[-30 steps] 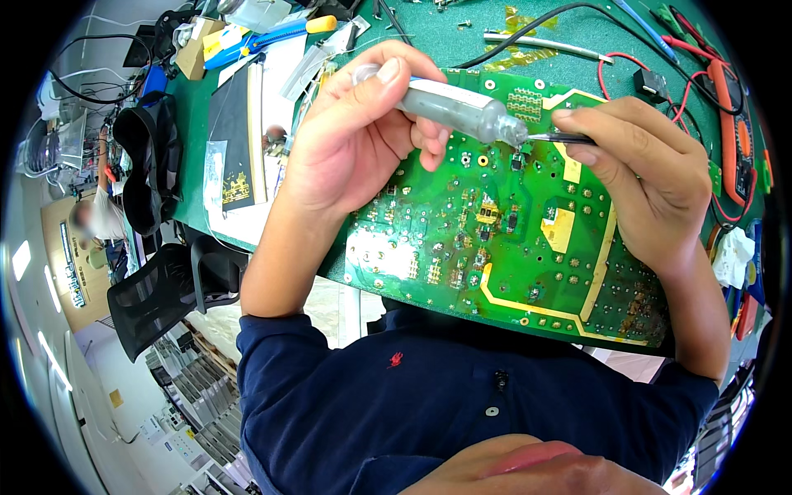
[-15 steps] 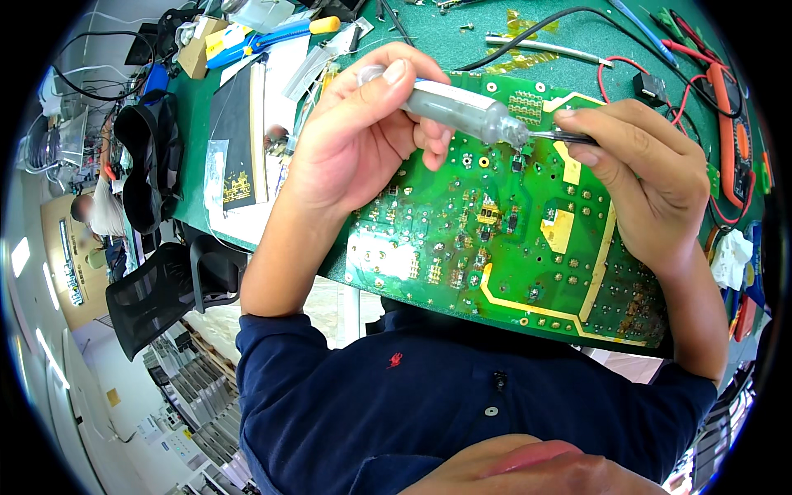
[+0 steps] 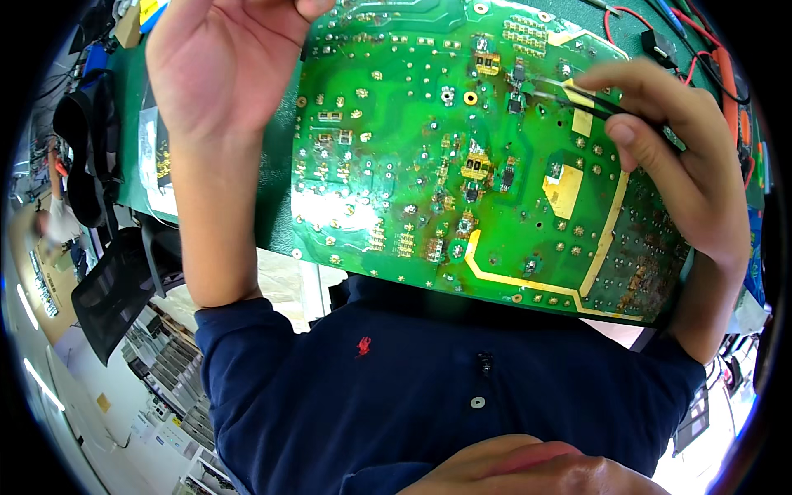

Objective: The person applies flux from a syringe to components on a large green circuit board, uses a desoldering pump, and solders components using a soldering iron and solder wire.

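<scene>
In my right hand (image 3: 672,140) is a pair of thin dark tweezers (image 3: 598,102), held between thumb and fingers. Their two tips are slightly apart and point left at small black components (image 3: 517,101) on a large green circuit board (image 3: 379,132). Whether the tips touch the board I cannot tell. My left hand (image 3: 227,74) is raised palm-up past the board's upper left corner. The top edge of the view cuts off most of its fingers, so anything in them is hidden. Brown stains mark parts of the board.
The board lies on a green work mat (image 3: 132,91). Red wires (image 3: 615,25), a small black block (image 3: 660,49) and an orange tool (image 3: 726,82) are at the upper right. A black mesh chair (image 3: 111,289) stands to the left.
My left hand moved up and left, taking the clear syringe of grey paste out of view. The tweezers left the syringe's end and are now over the board. The head view has shifted.
</scene>
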{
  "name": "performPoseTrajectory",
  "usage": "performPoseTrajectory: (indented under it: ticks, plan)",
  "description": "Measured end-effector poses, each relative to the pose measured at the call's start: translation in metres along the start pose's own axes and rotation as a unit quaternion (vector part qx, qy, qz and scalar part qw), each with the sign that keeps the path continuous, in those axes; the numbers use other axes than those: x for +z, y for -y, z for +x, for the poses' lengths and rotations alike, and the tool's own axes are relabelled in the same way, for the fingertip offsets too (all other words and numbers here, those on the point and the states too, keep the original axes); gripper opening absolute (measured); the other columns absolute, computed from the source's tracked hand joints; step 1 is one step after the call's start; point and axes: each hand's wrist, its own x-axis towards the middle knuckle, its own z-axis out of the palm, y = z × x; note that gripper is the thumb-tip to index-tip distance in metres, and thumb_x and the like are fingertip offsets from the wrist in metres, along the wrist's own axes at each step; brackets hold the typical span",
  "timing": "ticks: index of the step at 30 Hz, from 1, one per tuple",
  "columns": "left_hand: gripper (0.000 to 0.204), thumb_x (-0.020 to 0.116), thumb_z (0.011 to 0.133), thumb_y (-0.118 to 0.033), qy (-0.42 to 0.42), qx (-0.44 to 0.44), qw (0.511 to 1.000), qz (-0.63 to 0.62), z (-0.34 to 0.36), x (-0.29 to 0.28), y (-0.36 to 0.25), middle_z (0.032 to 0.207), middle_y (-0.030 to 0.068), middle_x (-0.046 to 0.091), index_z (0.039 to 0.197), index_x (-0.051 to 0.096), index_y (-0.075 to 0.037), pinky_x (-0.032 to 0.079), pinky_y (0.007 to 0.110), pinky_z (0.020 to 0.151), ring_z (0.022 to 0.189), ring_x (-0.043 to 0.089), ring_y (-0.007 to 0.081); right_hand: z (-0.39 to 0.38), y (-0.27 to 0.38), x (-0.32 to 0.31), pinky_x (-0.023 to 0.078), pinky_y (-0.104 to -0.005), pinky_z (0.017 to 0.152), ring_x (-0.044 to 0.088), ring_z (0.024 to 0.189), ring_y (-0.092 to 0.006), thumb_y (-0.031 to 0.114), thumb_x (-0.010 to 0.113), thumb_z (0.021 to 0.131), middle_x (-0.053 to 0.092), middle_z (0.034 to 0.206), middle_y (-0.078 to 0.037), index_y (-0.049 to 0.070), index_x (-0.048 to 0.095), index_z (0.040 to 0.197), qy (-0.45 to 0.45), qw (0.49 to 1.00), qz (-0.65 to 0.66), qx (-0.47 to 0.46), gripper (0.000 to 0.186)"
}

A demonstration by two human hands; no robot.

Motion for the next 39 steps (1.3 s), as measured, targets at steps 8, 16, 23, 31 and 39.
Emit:
performPoseTrajectory:
  ticks: [8, 16, 23, 31, 39]
  plan:
    - [0.042, 0.039, 0.107, -0.033, 0.022, 0.021, 0.999, 0.024, -0.007, 0.011, 0.003, 0.078, 0.0021, 0.053, 0.111, 0.063, 0.001, 0.041, 0.026, 0.06, 0.073, 0.051, 0.0145, 0.009, -0.016, 0.006, 0.038, -0.0245, 0.057, 0.05, 0.063, -0.0118, -0.005, 0.059, 0.089, 0.058, 0.078, -0.009, -0.007, 0.066, 0.111, -0.043, 0.975, -0.175, -0.132, 0.023]
    - [0.04, 0.038, 0.107, -0.032, 0.044, 0.02, 0.999, 0.003, 0.001, -0.006, 0.007, 0.078, 0.0026, 0.052, 0.106, 0.063, 0.0, 0.044, 0.026, 0.06, 0.073, 0.052, 0.0143, 0.009, -0.009, 0.008, 0.031, -0.026, 0.054, 0.046, 0.061, -0.0115, -0.006, 0.058, 0.087, 0.053, 0.076, -0.007, -0.008, 0.069, 0.105, -0.037, 0.978, -0.178, -0.098, 0.022]
    - [0.038, 0.041, 0.107, -0.031, 0.077, -0.039, 0.92, -0.383, 0.005, -0.014, 0.033, 0.078, 0.0029, 0.055, 0.103, 0.065, -0.002, 0.045, 0.025, 0.06, 0.073, 0.053, 0.0137, 0.009, -0.007, 0.01, 0.033, -0.0253, 0.054, 0.048, 0.062, -0.0123, -0.007, 0.06, 0.086, 0.056, 0.077, -0.008, -0.008, 0.069, 0.103, -0.05, 0.979, -0.167, -0.101, 0.019]
    - [0.038, 0.04, 0.107, -0.031, 0.005, 0.033, 0.999, 0.015, -0.001, -0.004, 0.011, 0.078, 0.0022, 0.053, 0.104, 0.065, -0.002, 0.044, 0.024, 0.06, 0.072, 0.052, 0.0132, 0.008, -0.011, 0.013, 0.04, -0.0244, 0.056, 0.057, 0.065, -0.0146, -0.01, 0.068, 0.082, 0.062, 0.08, -0.011, -0.007, 0.069, 0.099, -0.066, 0.969, -0.193, -0.136, 0.017]
    - [0.039, 0.038, 0.108, -0.032, 0.132, -0.09, 0.783, -0.601, 0.009, -0.018, 0.045, 0.077, 0.0015, 0.05, 0.104, 0.064, -0.003, 0.043, 0.024, 0.059, 0.074, 0.05, 0.0135, 0.008, -0.012, 0.014, 0.043, -0.0256, 0.055, 0.058, 0.064, -0.0165, -0.009, 0.072, 0.08, 0.062, 0.079, -0.011, -0.007, 0.07, 0.098, -0.069, 0.954, -0.24, -0.166, 0.018]
